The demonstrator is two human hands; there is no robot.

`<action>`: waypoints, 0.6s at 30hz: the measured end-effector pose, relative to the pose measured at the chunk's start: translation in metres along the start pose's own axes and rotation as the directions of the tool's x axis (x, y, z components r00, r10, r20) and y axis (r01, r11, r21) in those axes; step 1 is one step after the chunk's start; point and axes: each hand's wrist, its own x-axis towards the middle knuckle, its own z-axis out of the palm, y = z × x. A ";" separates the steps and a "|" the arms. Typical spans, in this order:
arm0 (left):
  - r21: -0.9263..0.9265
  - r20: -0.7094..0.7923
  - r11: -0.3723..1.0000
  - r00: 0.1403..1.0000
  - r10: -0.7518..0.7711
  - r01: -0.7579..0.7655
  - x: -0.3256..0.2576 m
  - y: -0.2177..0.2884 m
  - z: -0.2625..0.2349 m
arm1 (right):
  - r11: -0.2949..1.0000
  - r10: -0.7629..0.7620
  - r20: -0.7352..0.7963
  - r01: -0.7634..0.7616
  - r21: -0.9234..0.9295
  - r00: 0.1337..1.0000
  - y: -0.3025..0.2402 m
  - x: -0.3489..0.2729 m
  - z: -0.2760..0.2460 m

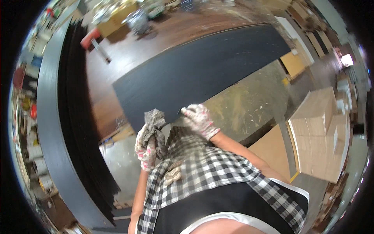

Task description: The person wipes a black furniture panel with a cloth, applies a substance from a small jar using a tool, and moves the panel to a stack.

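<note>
While left hand [143,150] clutches rag [154,124], right hand [199,119] grips panel [202,70] edge.

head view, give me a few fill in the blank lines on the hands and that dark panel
1. The left hand in its floral glove grips a crumpled grey ____.
2. The right hand touches the near edge of the long ____ panel.
3. A stack of dark sheets stands on the person's ____ side.
4. The pale cardboard boxes sit on the person's ____ side.

Missing words: rag; black; left; right
</note>
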 end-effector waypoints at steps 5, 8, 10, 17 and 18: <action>0.036 0.093 0.993 0.990 0.107 -0.110 0.018 0.034 0.034 | 0.960 0.251 -0.141 -0.265 -0.091 0.958 0.065 -0.007 -0.072; 0.096 0.118 0.984 0.984 0.137 -0.148 0.019 0.045 0.053 | 0.896 0.382 -0.299 -0.429 -0.111 0.875 0.124 -0.015 -0.121; 0.174 0.119 0.961 0.973 0.196 -0.215 0.019 0.047 0.064 | 0.866 0.394 -0.353 -0.471 -0.169 0.849 0.161 -0.019 -0.153; 0.621 0.240 0.645 0.892 0.384 -0.445 0.046 0.047 0.086 | 0.732 0.519 -0.494 -0.661 -0.164 0.697 0.263 -0.028 -0.213; 0.676 0.219 0.617 0.909 0.353 -0.403 0.044 0.080 0.120 | 0.746 0.527 -0.491 -0.654 -0.123 0.694 0.299 -0.014 -0.244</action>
